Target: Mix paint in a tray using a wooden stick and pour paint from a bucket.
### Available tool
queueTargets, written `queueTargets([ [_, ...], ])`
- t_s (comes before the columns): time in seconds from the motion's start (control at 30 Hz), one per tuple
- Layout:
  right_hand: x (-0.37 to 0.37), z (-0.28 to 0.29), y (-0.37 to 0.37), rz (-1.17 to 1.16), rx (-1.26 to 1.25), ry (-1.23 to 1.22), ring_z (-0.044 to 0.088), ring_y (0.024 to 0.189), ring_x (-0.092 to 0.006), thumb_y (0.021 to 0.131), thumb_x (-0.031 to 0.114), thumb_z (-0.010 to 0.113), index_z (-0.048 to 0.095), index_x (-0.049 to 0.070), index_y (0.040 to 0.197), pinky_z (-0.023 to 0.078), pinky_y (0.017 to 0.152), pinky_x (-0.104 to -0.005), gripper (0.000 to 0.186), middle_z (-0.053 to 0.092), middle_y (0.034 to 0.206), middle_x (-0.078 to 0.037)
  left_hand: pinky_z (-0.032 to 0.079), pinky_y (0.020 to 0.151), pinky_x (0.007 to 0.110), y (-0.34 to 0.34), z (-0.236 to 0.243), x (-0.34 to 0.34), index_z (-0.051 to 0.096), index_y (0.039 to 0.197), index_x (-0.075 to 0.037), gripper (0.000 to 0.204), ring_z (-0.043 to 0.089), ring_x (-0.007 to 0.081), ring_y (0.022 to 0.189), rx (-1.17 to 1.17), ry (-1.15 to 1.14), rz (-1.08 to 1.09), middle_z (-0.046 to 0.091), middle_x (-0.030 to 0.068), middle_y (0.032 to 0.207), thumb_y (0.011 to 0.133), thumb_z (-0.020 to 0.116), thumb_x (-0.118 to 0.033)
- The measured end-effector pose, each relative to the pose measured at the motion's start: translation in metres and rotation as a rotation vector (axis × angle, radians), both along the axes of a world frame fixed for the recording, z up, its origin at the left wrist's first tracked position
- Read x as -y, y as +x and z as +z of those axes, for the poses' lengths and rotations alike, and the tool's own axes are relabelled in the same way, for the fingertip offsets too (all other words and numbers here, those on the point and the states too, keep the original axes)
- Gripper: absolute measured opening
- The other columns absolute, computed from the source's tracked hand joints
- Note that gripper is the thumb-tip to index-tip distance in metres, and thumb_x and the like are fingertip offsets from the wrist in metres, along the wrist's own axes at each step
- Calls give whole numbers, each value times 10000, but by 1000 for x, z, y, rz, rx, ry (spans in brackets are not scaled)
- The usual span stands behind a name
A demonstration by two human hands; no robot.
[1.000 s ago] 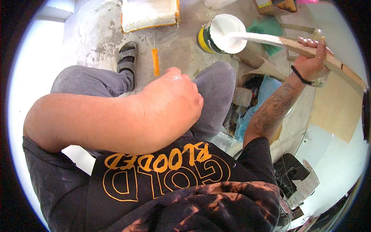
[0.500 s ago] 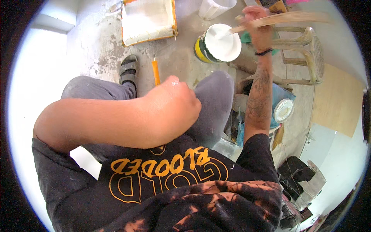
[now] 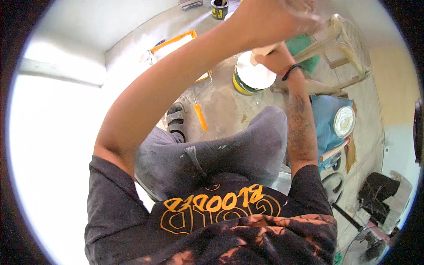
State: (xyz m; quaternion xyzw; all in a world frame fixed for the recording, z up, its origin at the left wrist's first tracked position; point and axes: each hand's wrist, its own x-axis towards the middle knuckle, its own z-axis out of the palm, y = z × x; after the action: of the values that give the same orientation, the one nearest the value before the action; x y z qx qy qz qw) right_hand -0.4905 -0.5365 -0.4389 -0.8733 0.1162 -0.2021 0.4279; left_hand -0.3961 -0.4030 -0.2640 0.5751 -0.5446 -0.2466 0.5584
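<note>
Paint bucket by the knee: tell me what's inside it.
The paint bucket is filled with white paint nearly to the rim. The right hand and a wooden stick hang over its far edge, hiding that part; the bottom can't be seen.

The left arm stretches up and across the view, its blurred left hand (image 3: 276,17) closed loosely near the top, just above the right hand (image 3: 274,57), whose tattooed forearm rises straight with a dark band at the wrist.

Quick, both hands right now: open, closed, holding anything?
Left hand: blurred, grip cannot be told.
Right hand: closed on a pale wooden stick.
</note>
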Motion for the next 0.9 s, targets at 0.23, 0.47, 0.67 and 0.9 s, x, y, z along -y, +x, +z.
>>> queueTargets([
  [0.23,11,-11,10,-187,148,-13,679,738,-254,796,261,723,661,46,939,537,697,-346,266,679,778,-120,374,495,218,-5,-9,51,575,838,-16,141,438,33,537,-187,-318,145,497,-28,599,813,698,-81],
  [0.47,32,-103,25,-298,30,-140,680,738,-297,859,276,620,611,37,959,534,671,-386,259,674,790,-157,323,425,269,24,-121,108,477,553,-60,357,441,58,465,-231,-355,236,463,-15,520,864,636,-134],
  [0.67,18,-101,-5,-412,-145,-230,666,813,-376,798,255,626,640,38,862,528,733,-445,227,676,823,-198,306,386,285,22,-100,107,509,576,-50,364,419,75,397,-446,-292,47,423,-20,482,892,595,-208],
  [0.9,6,-103,26,-427,-6,-21,679,844,-352,777,225,651,648,30,859,530,750,-416,211,687,828,-182,338,415,323,21,-95,102,479,542,-37,392,413,92,417,-312,-290,101,464,10,488,868,621,-203],
])
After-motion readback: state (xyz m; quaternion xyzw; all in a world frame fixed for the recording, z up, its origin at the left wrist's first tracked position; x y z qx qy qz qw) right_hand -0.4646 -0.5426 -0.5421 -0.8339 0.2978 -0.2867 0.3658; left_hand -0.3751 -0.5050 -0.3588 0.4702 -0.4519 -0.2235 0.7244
